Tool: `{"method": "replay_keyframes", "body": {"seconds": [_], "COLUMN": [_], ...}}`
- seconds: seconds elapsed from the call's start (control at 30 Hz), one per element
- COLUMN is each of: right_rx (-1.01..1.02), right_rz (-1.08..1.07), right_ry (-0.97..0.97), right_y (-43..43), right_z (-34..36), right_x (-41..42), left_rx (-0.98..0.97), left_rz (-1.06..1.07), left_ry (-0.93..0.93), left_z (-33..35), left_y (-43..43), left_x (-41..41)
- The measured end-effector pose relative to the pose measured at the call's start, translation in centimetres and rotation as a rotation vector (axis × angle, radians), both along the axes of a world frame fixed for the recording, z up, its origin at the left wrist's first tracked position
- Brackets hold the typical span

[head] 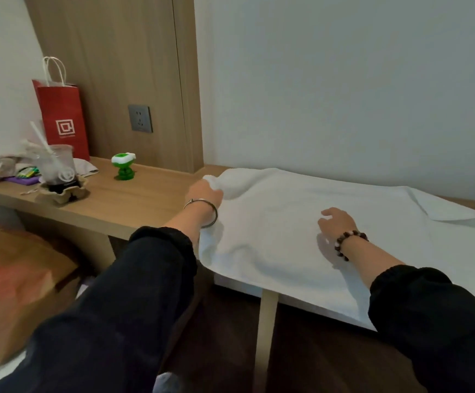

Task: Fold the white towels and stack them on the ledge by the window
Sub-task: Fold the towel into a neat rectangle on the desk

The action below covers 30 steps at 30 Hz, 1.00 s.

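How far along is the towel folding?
Early. Done: one white towel lies spread on the wooden ledge; no folded stack shows. In hand: the left hand grips its far left corner, and the right hand is open over the middle. Left: fold it and stack it.

The person wears loose black long sleeves of soft matte cloth. The left sleeve (134, 293) ends in a gathered, bunched cuff well back from the fingers (215, 190) of the left hand (205, 192). A thin silver bangle (202, 211) rings the wrist between that cuff and the fingers. The right sleeve (435, 313) has the same gathered cuff. Just back from the right hand (335, 222) sits a bracelet (349, 243) of dark reddish-brown beads with a few pale ones.
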State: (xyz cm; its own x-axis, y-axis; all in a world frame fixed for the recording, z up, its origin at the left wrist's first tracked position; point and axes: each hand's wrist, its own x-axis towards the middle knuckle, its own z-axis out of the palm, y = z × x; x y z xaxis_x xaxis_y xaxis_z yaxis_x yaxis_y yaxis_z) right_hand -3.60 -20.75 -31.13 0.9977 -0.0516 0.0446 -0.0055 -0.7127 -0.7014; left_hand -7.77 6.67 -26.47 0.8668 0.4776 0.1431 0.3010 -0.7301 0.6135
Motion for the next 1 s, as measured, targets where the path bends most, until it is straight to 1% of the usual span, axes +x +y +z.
{"method": "replay_keyframes", "body": {"seconds": [0.07,0.13,0.17,0.2,0.23,0.27,0.3,0.33,0.4,0.43,0.47,0.57,0.67,0.77,0.83,0.87,0.9,0.97,1.0], "right_rx": [0.024,0.030,0.021,-0.012,-0.076,-0.175,-0.314,-0.487,-0.855,-0.971,-1.030,-0.976,-0.865,-0.691,-0.507,-0.439,-0.413,-0.438,-0.473], "right_rz": [-0.095,-0.183,-0.219,-0.244,-0.255,-0.237,-0.185,-0.116,0.032,0.078,0.101,0.094,0.061,0.089,0.166,0.195,0.212,0.235,0.238], "right_ry": [-0.037,-0.081,-0.092,-0.090,-0.075,-0.036,0.028,0.095,0.161,0.141,0.105,0.094,0.084,0.045,0.075,0.082,0.065,-0.012,-0.036], "right_y": [-3.4,-7.0,-8.7,-10.2,-11.7,-13.0,-14.0,-14.6,-15.4,-15.7,-15.7,-14.6,-12.1,-8.6,-6.3,-5.4,-4.6,-3.7,-3.6], "right_z": [1.2,2.1,2.4,2.6,2.6,2.5,2.1,1.7,0.6,0.0,-0.2,0.1,0.6,0.8,0.9,0.9,0.8,0.6,0.4], "right_x": [0.4,0.6,0.6,0.5,0.5,0.3,-0.2,-0.8,-1.9,-2.1,-2.3,-2.5,-2.8,-3.4,-3.6,-3.5,-3.5,-3.4,-3.4], "left_rx": [-0.001,0.095,0.135,0.160,0.200,0.283,0.379,0.448,0.490,0.498,0.514,0.553,0.643,0.844,0.931,0.929,0.909,0.801,0.691], "left_rz": [-0.161,-0.395,-0.524,-0.647,-0.732,-0.764,-0.756,-0.735,-0.719,-0.724,-0.736,-0.774,-0.774,-0.689,-0.560,-0.509,-0.500,-0.549,-0.550], "left_ry": [-0.125,-0.149,-0.098,0.012,0.175,0.348,0.472,0.530,0.511,0.494,0.486,0.511,0.552,0.629,0.699,0.739,0.764,0.747,0.713], "left_z": [1.7,2.3,1.8,0.8,-0.6,-2.1,-3.5,-4.6,-5.7,-5.7,-5.5,-4.8,-3.7,-2.4,-1.7,-1.4,-1.1,-1.0,-1.2], "left_y": [-5.6,-12.1,-15.3,-18.3,-20.8,-22.8,-24.2,-25.2,-25.7,-25.3,-24.7,-22.1,-19.2,-16.8,-14.9,-14.0,-13.3,-12.6,-12.6], "left_x": [0.9,0.7,0.5,-0.1,-0.7,-1.4,-2.0,-2.5,-2.9,-2.9,-2.8,-1.9,-0.6,0.5,1.1,1.2,1.3,1.4,1.3]}}
